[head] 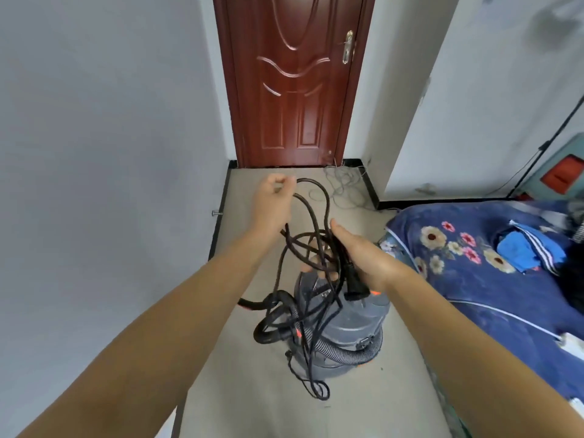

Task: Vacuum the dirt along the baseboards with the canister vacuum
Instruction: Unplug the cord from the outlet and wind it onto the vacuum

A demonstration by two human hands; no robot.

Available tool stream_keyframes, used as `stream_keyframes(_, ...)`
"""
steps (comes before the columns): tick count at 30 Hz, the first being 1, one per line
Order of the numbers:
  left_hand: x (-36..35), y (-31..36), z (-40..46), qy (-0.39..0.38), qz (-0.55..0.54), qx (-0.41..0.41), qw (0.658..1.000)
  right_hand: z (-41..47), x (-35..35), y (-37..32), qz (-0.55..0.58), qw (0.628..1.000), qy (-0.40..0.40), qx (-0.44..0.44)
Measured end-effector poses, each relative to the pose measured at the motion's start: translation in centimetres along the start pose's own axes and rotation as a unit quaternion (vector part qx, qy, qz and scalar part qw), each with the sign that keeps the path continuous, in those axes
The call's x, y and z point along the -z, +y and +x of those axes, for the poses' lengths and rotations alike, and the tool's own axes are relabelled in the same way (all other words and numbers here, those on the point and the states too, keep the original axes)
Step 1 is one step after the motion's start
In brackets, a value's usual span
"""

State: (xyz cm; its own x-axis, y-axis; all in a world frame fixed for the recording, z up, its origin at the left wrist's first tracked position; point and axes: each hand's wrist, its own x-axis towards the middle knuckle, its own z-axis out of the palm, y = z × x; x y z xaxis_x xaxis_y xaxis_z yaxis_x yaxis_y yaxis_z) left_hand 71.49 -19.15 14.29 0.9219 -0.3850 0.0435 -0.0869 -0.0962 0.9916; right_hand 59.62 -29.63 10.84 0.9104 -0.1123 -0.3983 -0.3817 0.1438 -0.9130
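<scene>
Both bare forearms reach forward from the bottom of the view over a tangle of black power cord (311, 248). Right hand (363, 259) has its fingers curled round a bundle of the cord's loops, the black plug (354, 284) hanging just under its palm. Left hand (274, 202), raised a little further out, pinches one loop of the same cord between thumb and fingertips, lifting it into an arch. Slack cord drops from both hands and trails onto the beige floor (252, 390) in front of the machine.

Directly beneath the hands stands the grey drum-shaped canister vacuum (354, 327), upright on the floor, its black ribbed hose (335, 350) coiled round its body and looping off to the left.

Black baseboard (218, 222) runs along the white left wall – and again at the foot of the far walls beside a closed reddish-brown panelled door (294, 80). Pale thin cable (343, 184) lies heaped near that door. To the right, near the vacuum, is a bed with a dark blue flowered quilt (467, 263)
</scene>
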Motion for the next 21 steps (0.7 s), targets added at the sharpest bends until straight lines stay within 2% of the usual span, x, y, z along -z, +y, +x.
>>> stream_keyframes(1, 0.1, 0.0, 1.3, 0.014, -0.009, 0.011, 1.0, 0.5, -0.3, 0.0, -0.011, 1.0, -0.011, 0.003)
stream_keyframes(3, -0.3, -0.2, 2.6, -0.006, 0.019, -0.008, 1.0, 1.6, -0.8, -0.2, -0.009, 1.0, -0.006, -0.001)
stream_keyframes(6, -0.9, -1.1, 3.1, -0.093, 0.127, -0.115, 0.981, 3.0, 0.4, -0.9, 0.005, 0.999, -0.015, -0.037)
stream_keyframes(7, -0.6, -1.3, 3.1, -0.136, 0.196, -0.159, 0.958, 2.9, 1.0, -1.5, 0.013, 0.999, -0.026, -0.046)
stream_keyframes(8, -0.2, -1.4, 3.3, -0.189, 0.279, -0.207, 0.918, 2.7, 1.9, -1.8, 0.02, 0.998, -0.041, -0.053)
stream_keyframes(10, 0.5, -1.2, 3.7, -0.31, 0.403, -0.283, 0.813, 2.2, 3.6, -2.3, 0.007, 0.995, -0.084, -0.052)
stream_keyframes(11, 0.6, -0.9, 3.4, -0.366, 0.426, -0.288, 0.775, 1.8, 4.3, -2.4, -0.02, 0.993, -0.111, -0.041)
stream_keyframes(12, 0.4, -0.8, 3.2, -0.423, 0.419, -0.258, 0.76, 1.8, 4.8, -2.5, -0.052, 0.989, -0.134, -0.031)
stream_keyframes(14, -0.5, -0.9, 3.2, -0.507, 0.327, -0.155, 0.783, 2.6, 6.0, -2.4, -0.089, 0.985, -0.144, -0.02)
stream_keyframes(16, -1.5, -1.4, 4.2, -0.535, 0.228, -0.054, 0.812, 3.5, 7.0, -2.5, -0.094, 0.99, -0.103, 0.0)
stream_keyframes(17, -2.0, -1.9, 5.2, -0.537, 0.211, -0.023, 0.816, 3.9, 7.3, -2.5, -0.1, 0.992, -0.077, 0.013)
stream_keyframes(21, -3.9, -4.5, 8.6, -0.566, 0.263, 0.042, 0.78, 5.6, 8.6, -1.7, -0.14, 0.99, 0.0, -0.014)
